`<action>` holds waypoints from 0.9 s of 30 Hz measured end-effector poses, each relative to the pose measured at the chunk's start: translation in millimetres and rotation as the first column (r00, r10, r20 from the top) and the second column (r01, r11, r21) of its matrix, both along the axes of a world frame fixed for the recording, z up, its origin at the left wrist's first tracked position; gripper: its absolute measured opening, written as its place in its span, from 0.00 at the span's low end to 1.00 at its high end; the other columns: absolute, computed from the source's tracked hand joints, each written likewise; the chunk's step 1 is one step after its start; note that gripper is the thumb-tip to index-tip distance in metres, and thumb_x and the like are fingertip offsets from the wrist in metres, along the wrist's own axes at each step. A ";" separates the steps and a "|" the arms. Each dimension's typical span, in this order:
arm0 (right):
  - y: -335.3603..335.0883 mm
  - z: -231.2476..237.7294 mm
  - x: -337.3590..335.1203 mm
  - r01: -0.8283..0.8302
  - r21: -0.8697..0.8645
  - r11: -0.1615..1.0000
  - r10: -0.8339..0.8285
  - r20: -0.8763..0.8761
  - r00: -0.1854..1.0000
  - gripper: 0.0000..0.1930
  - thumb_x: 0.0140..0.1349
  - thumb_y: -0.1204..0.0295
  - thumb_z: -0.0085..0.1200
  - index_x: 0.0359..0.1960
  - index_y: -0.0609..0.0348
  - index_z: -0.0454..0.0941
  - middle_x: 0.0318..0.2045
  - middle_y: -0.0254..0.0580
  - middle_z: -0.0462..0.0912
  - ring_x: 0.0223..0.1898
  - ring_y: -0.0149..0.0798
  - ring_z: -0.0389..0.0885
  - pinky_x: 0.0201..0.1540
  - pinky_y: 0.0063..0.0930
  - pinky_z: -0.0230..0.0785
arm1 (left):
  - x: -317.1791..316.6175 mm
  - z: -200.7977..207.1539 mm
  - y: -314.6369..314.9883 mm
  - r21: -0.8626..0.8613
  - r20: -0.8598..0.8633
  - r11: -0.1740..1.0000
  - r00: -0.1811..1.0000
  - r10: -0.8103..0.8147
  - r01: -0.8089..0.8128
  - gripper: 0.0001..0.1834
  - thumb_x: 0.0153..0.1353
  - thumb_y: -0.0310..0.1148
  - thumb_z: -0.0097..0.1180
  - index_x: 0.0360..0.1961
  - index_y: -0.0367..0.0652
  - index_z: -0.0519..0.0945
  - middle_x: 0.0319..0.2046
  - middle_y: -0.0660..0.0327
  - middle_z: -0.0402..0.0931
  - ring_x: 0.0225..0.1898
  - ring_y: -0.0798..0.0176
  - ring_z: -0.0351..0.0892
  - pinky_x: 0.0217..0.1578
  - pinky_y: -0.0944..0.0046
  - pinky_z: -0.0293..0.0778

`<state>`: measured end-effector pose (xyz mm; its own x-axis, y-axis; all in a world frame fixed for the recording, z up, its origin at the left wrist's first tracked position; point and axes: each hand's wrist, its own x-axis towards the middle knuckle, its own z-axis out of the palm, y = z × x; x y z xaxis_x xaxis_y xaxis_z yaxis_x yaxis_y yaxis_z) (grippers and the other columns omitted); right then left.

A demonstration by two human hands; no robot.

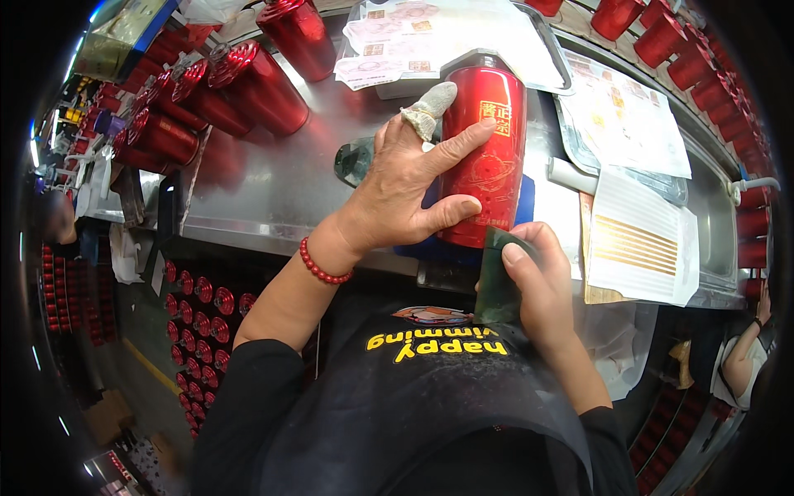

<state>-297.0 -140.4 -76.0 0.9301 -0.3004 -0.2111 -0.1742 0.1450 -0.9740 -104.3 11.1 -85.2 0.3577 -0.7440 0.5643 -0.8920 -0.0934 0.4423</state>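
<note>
A glossy red bottle (pixel 483 178) with gold print lies on a blue pad (pixel 524 205) on the metal table. My left hand (pixel 397 182) holds it from the left, thumb and forefinger pressed on its front. A dirty cloth finger cover (pixel 426 112) sits on one finger of that hand, against the bottle's upper left edge. Between the thumb and fingers of my right hand (pixel 539 281) is a thin dark green translucent sheet (pixel 499 281). Its upper edge is at the bottle's near end; whether they touch I cannot tell. My right fingertips are partly hidden behind the sheet.
Several red bottles (pixel 260 87) stand at the table's left. Printed transfer sheets (pixel 413 41) lie on a tray at the back. To the right are a sheet with gold stripes (pixel 641 240) and a white roll (pixel 571 176). Another person's arm (pixel 744 347) shows far right.
</note>
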 end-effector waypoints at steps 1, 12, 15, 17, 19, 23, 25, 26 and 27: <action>0.1 -0.3 -0.1 0.000 -0.001 1.000 0.000 -0.003 1.000 0.11 0.70 0.67 0.51 0.47 0.58 0.67 0.33 0.44 0.82 0.28 0.34 0.83 0.33 0.27 0.79 | 0.1 0.3 0.1 0.002 0.002 1.000 1.000 0.000 0.000 0.40 0.63 0.66 0.55 0.72 0.59 0.72 0.73 0.38 0.55 0.71 0.38 0.57 0.70 0.42 0.47; 0.9 1.3 0.4 -0.009 -0.044 0.999 0.008 -0.028 1.000 0.11 0.69 0.68 0.50 0.47 0.58 0.67 0.32 0.43 0.82 0.28 0.34 0.83 0.32 0.27 0.79 | 1.9 -1.7 -1.8 -0.025 0.018 1.000 1.000 -0.003 0.003 0.40 0.63 0.66 0.56 0.71 0.58 0.73 0.72 0.37 0.57 0.68 0.36 0.62 0.69 0.41 0.52; 3.4 7.5 0.3 0.027 0.052 0.998 -0.025 -0.033 0.999 0.07 0.71 0.71 0.52 0.44 0.61 0.72 0.31 0.30 0.77 0.34 0.22 0.70 0.39 0.19 0.66 | 2.1 -1.5 -1.8 -0.021 0.023 1.000 1.000 -0.002 0.003 0.40 0.62 0.66 0.56 0.71 0.58 0.73 0.71 0.37 0.57 0.68 0.36 0.62 0.68 0.41 0.53; 3.2 8.2 0.4 0.026 0.047 0.999 -0.024 -0.043 0.999 0.07 0.71 0.71 0.52 0.44 0.61 0.72 0.31 0.30 0.77 0.34 0.22 0.70 0.39 0.19 0.66 | 2.6 -1.9 -1.7 -0.018 0.023 1.000 1.000 -0.002 0.002 0.40 0.62 0.66 0.56 0.71 0.58 0.73 0.71 0.36 0.57 0.68 0.36 0.62 0.68 0.41 0.53; 3.0 8.1 0.3 0.023 0.048 0.999 -0.021 -0.050 0.999 0.07 0.70 0.71 0.52 0.44 0.61 0.72 0.31 0.30 0.77 0.34 0.22 0.70 0.39 0.19 0.66 | 2.2 -1.9 -1.3 -0.020 0.013 1.000 1.000 -0.010 0.010 0.40 0.62 0.66 0.56 0.71 0.58 0.73 0.71 0.36 0.57 0.68 0.35 0.62 0.68 0.41 0.53; 2.8 9.0 0.4 0.020 0.045 0.999 -0.017 -0.054 0.998 0.07 0.70 0.71 0.52 0.44 0.61 0.72 0.31 0.30 0.77 0.34 0.22 0.70 0.39 0.20 0.66 | 2.2 -3.2 -1.0 -0.023 -0.006 1.000 1.000 -0.019 0.019 0.41 0.62 0.67 0.56 0.71 0.57 0.73 0.72 0.35 0.56 0.69 0.35 0.61 0.69 0.40 0.53; 1.8 8.2 0.6 0.007 0.017 1.000 -0.006 -0.054 0.999 0.08 0.70 0.71 0.51 0.45 0.60 0.70 0.31 0.35 0.79 0.32 0.26 0.75 0.37 0.22 0.71 | 1.8 -1.8 -1.6 -0.014 0.000 1.000 1.000 -0.019 0.019 0.41 0.61 0.67 0.57 0.71 0.57 0.73 0.72 0.35 0.56 0.69 0.35 0.60 0.69 0.40 0.53; 0.7 6.3 0.1 -0.009 -0.006 1.000 0.009 -0.053 0.999 0.09 0.69 0.70 0.50 0.46 0.60 0.68 0.32 0.39 0.80 0.30 0.30 0.79 0.35 0.25 0.75 | 1.1 -1.3 -1.2 -0.009 0.001 1.000 1.000 -0.017 0.017 0.41 0.61 0.67 0.57 0.71 0.57 0.73 0.72 0.35 0.56 0.69 0.35 0.60 0.69 0.40 0.53; 0.0 5.1 0.0 -0.025 -0.030 0.999 0.024 -0.053 0.998 0.10 0.68 0.70 0.49 0.47 0.59 0.66 0.32 0.44 0.82 0.28 0.34 0.83 0.32 0.28 0.79 | 0.8 -1.6 -1.0 -0.008 0.002 1.000 1.000 -0.013 0.013 0.42 0.61 0.67 0.57 0.71 0.57 0.72 0.72 0.36 0.56 0.69 0.35 0.60 0.69 0.40 0.53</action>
